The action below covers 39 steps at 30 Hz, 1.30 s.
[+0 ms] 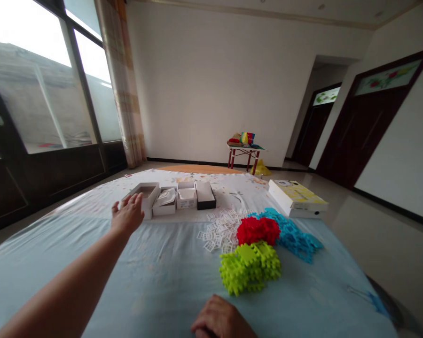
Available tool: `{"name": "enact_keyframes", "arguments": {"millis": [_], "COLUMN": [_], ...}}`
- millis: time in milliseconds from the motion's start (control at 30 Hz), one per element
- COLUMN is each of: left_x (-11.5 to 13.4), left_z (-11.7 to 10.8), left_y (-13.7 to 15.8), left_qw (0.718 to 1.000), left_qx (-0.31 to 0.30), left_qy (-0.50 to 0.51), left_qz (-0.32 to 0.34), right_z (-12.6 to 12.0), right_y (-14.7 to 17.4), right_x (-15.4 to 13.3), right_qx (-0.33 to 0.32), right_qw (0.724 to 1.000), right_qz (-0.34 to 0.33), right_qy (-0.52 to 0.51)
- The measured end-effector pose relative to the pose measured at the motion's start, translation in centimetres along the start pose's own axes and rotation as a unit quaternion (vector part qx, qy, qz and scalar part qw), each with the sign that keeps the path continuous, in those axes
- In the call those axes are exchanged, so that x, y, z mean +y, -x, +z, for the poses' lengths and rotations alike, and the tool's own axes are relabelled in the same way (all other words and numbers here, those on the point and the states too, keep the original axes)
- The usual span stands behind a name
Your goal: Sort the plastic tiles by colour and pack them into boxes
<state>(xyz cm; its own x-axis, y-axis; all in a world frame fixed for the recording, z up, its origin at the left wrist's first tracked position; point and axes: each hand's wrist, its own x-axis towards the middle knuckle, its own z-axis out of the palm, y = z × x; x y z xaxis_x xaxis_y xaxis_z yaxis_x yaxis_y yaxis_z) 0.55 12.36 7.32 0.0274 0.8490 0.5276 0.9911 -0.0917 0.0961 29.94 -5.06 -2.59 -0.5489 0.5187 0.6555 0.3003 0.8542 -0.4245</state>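
Note:
My left hand (128, 212) reaches out with its fingers spread, at the front left side of an open white box (150, 204). Its fingertips overlap the box's edge; I cannot tell whether they touch it. My right hand (219, 318) rests low at the near side of the table, fingers curled in, nothing visible in them. Beyond it lies a heap of lime green toothed plastic pieces (250, 266). Behind that are a red heap of pieces (258, 230), a blue heap of pieces (296, 234) and many small white lattice pieces (221, 229).
Right of the white box stand a small box with white wrapping (165, 202), another white box (186, 198) and a black-and-white box (206, 195). A larger yellow-and-white box (298, 199) lies at the right. A cloth (141, 277) covers the table; a small table (245, 148) stands by the wall.

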Motion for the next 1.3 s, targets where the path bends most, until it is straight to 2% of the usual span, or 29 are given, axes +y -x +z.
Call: {"name": "enact_keyframes", "arguments": {"millis": [167, 300, 433, 633, 700, 800, 900, 1000, 1067, 1167, 1233, 1300], "left_x": [-0.8, -0.5, 1.3, 4.3, 4.4, 3.3, 1.4, -0.1, -0.4, 0.1, 0.7, 1.1], "left_z": [0.6, -1.1, -4.6, -8.7, -9.2, -9.0, -8.0, -6.9, -6.4, -5.8, -5.5, -5.3], "left_y": [-0.7, 0.6, 5.5, 14.7, 16.5, 18.0, 19.0, 20.1, 20.7, 21.1, 21.0, 20.6], "left_qw": [0.999, 0.994, 0.986, 0.98, 0.978, 0.976, 0.981, 0.987, 0.974, 0.936, 0.922, 0.923], "left_qx": [-0.014, -0.002, 0.051, -0.016, -0.053, -0.091, -0.08, -0.066, -0.073, -0.123, -0.156, -0.171], "left_qy": [-0.038, -0.074, -0.088, -0.002, 0.016, 0.03, 0.049, 0.129, 0.213, 0.296, 0.31, 0.316], "left_qz": [0.035, 0.086, 0.133, 0.196, 0.199, 0.197, 0.167, 0.074, -0.013, -0.143, -0.168, -0.14], "right_z": [-0.5, -0.8, -1.5, -2.6, -2.8, -3.0, -3.2, -3.2, -3.2, -3.2, -3.1, -3.1], "right_y": [-0.3, -0.5, -0.8, -0.9, -0.8, -0.6, -0.5, -0.3, -0.2, -0.1, -0.1, 0.0], "right_x": [-0.6, -1.2, -2.1, -3.2, -3.4, -3.6, -3.7, -3.5, -3.4, -3.1, -3.1, -3.1], "right_qx": [-0.02, -0.018, -0.02, -0.044, -0.048, -0.05, -0.047, -0.038, -0.034, -0.03, -0.03, -0.029], "right_qw": [0.999, 0.998, 0.997, 0.992, 0.992, 0.993, 0.995, 0.995, 0.996, 0.996, 0.996, 0.996], "right_qz": [0.036, 0.054, 0.069, 0.105, 0.104, 0.094, 0.085, 0.085, 0.085, 0.083, 0.083, 0.082], "right_qy": [-0.003, -0.003, -0.018, -0.047, -0.046, -0.039, -0.032, -0.027, -0.024, -0.021, -0.019, -0.017]}}
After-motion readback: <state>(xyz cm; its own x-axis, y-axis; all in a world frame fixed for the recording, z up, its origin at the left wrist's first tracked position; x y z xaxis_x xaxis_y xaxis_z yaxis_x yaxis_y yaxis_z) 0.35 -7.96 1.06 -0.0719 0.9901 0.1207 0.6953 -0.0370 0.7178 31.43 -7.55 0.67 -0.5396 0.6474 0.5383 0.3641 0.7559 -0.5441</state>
